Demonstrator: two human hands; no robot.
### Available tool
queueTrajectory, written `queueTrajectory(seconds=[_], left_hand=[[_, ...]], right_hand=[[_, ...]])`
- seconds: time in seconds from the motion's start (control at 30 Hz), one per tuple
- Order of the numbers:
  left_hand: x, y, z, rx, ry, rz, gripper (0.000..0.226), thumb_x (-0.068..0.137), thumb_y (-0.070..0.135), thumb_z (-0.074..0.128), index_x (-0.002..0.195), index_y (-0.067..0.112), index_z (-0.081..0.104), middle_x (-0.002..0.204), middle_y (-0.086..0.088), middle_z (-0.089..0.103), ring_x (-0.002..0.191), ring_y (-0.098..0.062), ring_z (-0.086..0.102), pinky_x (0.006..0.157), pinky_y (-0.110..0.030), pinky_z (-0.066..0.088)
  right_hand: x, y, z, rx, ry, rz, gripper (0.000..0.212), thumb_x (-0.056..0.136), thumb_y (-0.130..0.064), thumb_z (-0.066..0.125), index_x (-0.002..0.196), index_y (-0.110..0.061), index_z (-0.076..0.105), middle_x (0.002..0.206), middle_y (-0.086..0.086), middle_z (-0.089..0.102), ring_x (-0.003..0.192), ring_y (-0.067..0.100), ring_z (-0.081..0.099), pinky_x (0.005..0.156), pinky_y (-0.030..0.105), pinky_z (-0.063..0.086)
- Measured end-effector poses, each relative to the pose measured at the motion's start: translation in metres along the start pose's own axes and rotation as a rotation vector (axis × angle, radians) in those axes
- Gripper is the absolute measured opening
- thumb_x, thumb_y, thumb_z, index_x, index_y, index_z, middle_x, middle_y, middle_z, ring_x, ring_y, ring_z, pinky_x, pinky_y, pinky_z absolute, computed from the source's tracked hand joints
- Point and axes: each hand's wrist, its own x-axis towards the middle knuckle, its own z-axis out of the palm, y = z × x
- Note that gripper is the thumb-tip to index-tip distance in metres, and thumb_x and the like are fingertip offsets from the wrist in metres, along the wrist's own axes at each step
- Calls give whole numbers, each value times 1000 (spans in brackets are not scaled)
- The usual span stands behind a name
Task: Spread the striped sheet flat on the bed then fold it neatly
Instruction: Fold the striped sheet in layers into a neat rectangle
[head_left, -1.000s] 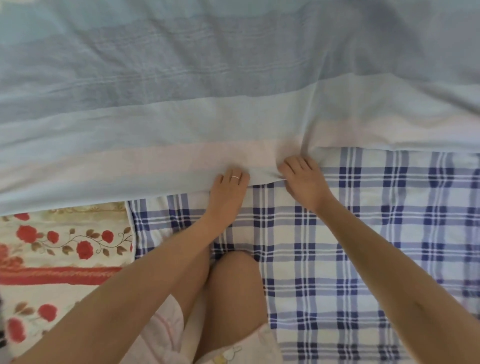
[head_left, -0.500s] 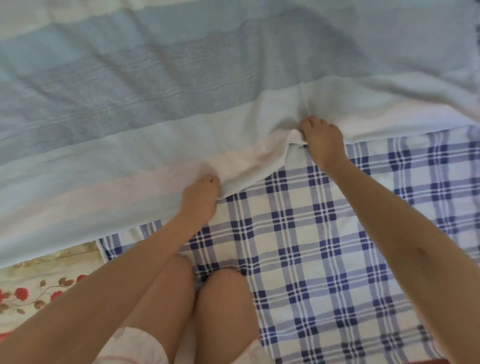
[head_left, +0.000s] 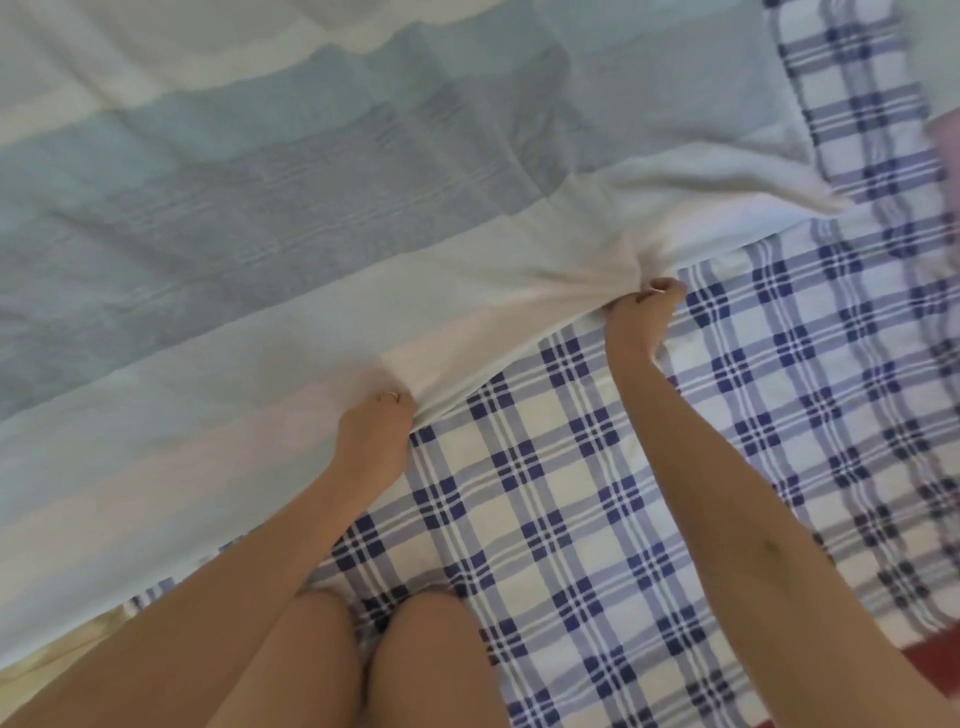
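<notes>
The striped sheet (head_left: 322, 218), in pale blue, grey-blue, white and faint pink bands, covers the upper left of the view and lies over the bed. Its near edge runs diagonally from lower left to upper right. My left hand (head_left: 376, 431) grips that edge near the middle, fingers curled under the cloth. My right hand (head_left: 641, 317) pinches the same edge farther right, where the fabric bunches into creases. The sheet's right end is wrinkled near the top right.
A blue-and-white plaid bedcover (head_left: 727, 467) lies under the sheet and fills the right and lower part. My knees (head_left: 405, 670) rest on it at the bottom centre. A strip of yellowish cloth (head_left: 62, 660) shows at lower left, something red (head_left: 930, 670) at lower right.
Both hands have moved apart along the sheet's edge and away from me, the right one going farther right and up. The view has tilted, and the floral cloth has left the frame.
</notes>
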Motion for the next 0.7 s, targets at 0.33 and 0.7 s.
queueTrajectory(seconds=[0.33, 0.7], left_hand=[[43, 33, -40, 13, -115, 180, 19, 82, 7, 55, 99, 16, 58, 87, 4, 51, 80, -16, 56, 69, -24, 45], [86, 62, -90, -342, 111, -204, 112, 72, 44, 77, 149, 24, 0, 157, -7, -9, 145, -28, -8, 113, -54, 9]], right_hand=[[61, -51, -14, 753, -310, 461, 17, 92, -11, 53, 106, -3, 58, 106, 15, 65, 103, 36, 64, 92, 47, 51], [125, 22, -91, 615, 128, 611, 22, 97, -8, 45, 88, -15, 64, 63, -1, 51, 48, 8, 40, 38, 15, 39]])
